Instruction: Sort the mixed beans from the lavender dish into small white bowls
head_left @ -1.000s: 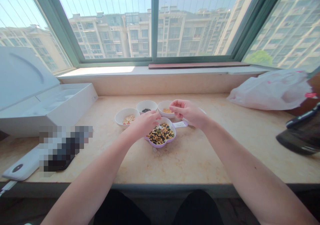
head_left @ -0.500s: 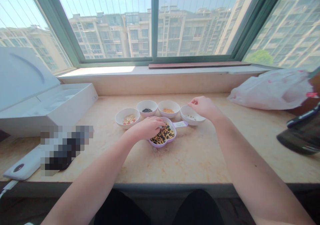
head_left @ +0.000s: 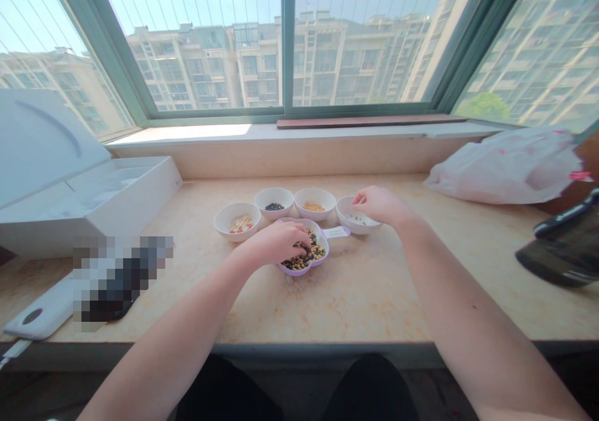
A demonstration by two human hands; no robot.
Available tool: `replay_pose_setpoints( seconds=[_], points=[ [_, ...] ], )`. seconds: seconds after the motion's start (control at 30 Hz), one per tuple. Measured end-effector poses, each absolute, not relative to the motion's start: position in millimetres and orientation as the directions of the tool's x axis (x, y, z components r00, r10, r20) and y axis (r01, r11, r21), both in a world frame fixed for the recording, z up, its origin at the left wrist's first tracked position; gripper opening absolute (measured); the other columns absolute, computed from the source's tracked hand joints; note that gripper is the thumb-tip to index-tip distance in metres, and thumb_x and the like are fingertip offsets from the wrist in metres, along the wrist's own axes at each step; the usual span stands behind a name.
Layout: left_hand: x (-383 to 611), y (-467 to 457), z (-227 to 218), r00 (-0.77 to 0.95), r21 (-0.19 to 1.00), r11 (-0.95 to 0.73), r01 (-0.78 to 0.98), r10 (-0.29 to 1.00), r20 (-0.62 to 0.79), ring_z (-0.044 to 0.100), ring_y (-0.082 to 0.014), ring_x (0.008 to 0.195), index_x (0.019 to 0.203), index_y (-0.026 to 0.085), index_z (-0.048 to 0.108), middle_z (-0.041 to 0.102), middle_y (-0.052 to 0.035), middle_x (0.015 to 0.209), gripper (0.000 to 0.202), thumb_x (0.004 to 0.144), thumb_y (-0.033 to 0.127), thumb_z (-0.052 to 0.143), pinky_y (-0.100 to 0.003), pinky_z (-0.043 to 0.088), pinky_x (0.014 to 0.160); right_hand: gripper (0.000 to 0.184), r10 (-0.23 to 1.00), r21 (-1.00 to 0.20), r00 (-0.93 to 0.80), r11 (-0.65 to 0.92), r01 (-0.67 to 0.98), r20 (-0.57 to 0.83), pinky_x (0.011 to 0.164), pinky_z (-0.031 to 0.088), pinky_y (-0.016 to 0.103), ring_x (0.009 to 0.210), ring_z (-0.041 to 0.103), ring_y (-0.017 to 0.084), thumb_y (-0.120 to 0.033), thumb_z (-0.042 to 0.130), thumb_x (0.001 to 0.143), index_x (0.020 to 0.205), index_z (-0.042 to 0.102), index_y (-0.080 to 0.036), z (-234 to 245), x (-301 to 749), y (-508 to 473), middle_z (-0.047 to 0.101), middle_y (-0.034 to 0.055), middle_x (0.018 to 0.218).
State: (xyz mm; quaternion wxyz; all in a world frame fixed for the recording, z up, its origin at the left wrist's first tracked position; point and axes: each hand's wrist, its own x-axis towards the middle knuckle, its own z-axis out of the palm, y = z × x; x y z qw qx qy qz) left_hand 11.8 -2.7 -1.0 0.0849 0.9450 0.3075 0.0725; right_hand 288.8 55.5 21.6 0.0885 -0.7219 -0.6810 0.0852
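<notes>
My left hand [head_left: 283,241] reaches over a purple-rimmed, handled bowl [head_left: 304,272] of mixed beans [head_left: 316,257]. Its fingers are bent but apart, with their tips among the beans. At the white bowl on the right [head_left: 349,222], which holds a few small pale pieces [head_left: 359,219], my right hand [head_left: 374,203] hovers with thumb and fingers pinched together. Whatever is in that pinch is too small to make out. Three other white bowls stand alongside: one with pale flat slices [head_left: 241,224], one with black beans [head_left: 274,207], one with yellow kernels [head_left: 313,207].
An open white box [head_left: 135,187] sits at the left, with a white power strip [head_left: 40,315] and a blurred dark object [head_left: 124,284] before it. A plastic bag [head_left: 505,168] and a dark translucent container [head_left: 556,259] are on the right. Behind the counter is a window.
My left fingers have moved slightly deeper into the beans. My right hand has dropped a little toward the right bowl, its fingertips still pinched.
</notes>
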Motion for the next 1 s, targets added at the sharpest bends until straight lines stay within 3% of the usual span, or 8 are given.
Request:
replay_pose_setpoints(
  seconds=[0.17,0.4,0.73,1.0],
  points=[
    [7.1,-3.2,2.9,0.729,0.132,-0.733,0.667,0.679,0.084,0.069,-0.0215,0.103,0.094,0.021,0.079,0.076,-0.0033,0.109,0.021,0.094,0.013,0.059,-0.032,0.051,0.089,0.021,0.998,-0.226,0.067,-0.069,0.972,-0.017,0.075,0.051,0.029,0.094,0.073,0.024,-0.02,0.066,0.082,0.097,0.081,-0.02,21.1,290.3,57.2,0.079,0.0105,0.104],
    [15.9,-10.1,3.7,0.812,0.142,-0.811,0.568,0.58,0.065,0.068,-0.0217,0.102,0.1,0.023,0.079,0.074,-0.0041,0.108,0.02,0.092,0.017,0.062,-0.034,0.049,0.094,0.026,0.994,-0.211,0.075,-0.09,0.973,-0.076,0.078,0.051,0.03,0.098,0.073,0.025,-0.018,0.064,0.084,0.102,0.082,-0.022,23.2,287.9,54.6,0.079,0.0093,0.11],
    [20.1,-8.6,1.0,0.796,0.118,-0.795,0.595,0.603,0.049,0.066,-0.0207,0.091,0.086,0.023,0.081,0.072,-0.0034,0.095,0.018,0.092,0.02,0.064,-0.034,0.046,0.084,0.024,0.998,-0.209,0.034,-0.044,0.977,-0.054,0.079,0.051,0.031,0.096,0.073,0.025,-0.024,0.065,0.085,0.101,0.083,-0.022,22.8,283.1,51.6,0.079,0.0112,0.107],
    [19.0,-7.6,-1.7,0.801,0.128,-0.802,0.583,0.594,0.077,0.066,-0.0196,0.091,0.085,0.023,0.08,0.072,-0.0024,0.095,0.022,0.094,0.018,0.06,-0.034,0.045,0.088,0.026,0.999,-0.21,0.029,-0.038,0.977,-0.045,0.076,0.05,0.03,0.096,0.073,0.026,-0.024,0.064,0.084,0.102,0.082,-0.021,22.9,280.8,50.0,0.079,0.0118,0.106]
  ],
)
